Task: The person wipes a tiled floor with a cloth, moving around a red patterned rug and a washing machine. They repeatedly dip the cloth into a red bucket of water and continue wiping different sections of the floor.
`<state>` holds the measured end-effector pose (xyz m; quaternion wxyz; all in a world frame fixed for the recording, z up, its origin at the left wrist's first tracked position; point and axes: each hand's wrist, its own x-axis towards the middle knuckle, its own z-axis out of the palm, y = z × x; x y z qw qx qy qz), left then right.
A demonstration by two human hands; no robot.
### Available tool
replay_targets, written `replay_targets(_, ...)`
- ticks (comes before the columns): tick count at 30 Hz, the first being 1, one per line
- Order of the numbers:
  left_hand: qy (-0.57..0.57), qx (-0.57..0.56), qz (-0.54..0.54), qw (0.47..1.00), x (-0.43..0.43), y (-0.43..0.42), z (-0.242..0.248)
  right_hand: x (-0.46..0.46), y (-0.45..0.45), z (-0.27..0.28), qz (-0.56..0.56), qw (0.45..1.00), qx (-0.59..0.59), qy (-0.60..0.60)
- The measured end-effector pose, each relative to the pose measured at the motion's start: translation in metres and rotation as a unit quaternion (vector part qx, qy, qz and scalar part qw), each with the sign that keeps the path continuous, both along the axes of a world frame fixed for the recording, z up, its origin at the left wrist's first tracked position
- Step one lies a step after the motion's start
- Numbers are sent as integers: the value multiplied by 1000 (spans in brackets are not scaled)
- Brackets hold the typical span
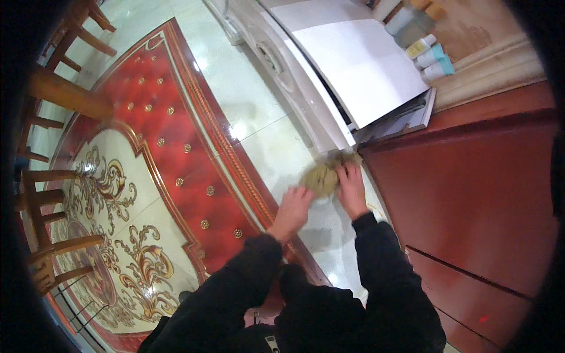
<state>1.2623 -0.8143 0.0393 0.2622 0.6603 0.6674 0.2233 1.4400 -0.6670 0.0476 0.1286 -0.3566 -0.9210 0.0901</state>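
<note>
Both of my hands are on a blurred olive-tan item [321,180], which looks like a bunched cloth with dark marks. My left hand [295,209] grips its near left edge, fingers curled. On its right side, my right hand [352,187] has the fingers bent over it. The item is held above the pale tiled floor, by the near corner of a white piece of furniture [304,106] with a carved front. Motion blur hides the item's exact shape and its far, darker part.
A white panel [357,57] covers the furniture's top, with a gap along its edge. Several bottles [428,57] stand beyond it. A red-brown wooden panel [468,189] rises at my right. Red patterned floor tiles [194,167] and wooden chair legs [73,247] lie left.
</note>
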Motion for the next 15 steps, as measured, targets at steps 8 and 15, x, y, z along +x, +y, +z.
replay_targets(8,28,-93,14,995,-24,74,7,-9,65,-43,-86,989,-84,-86)
replay_targets(15,80,-43,-199,976,78,-17,-29,103,-104,-1,-183,970,-139,-82)
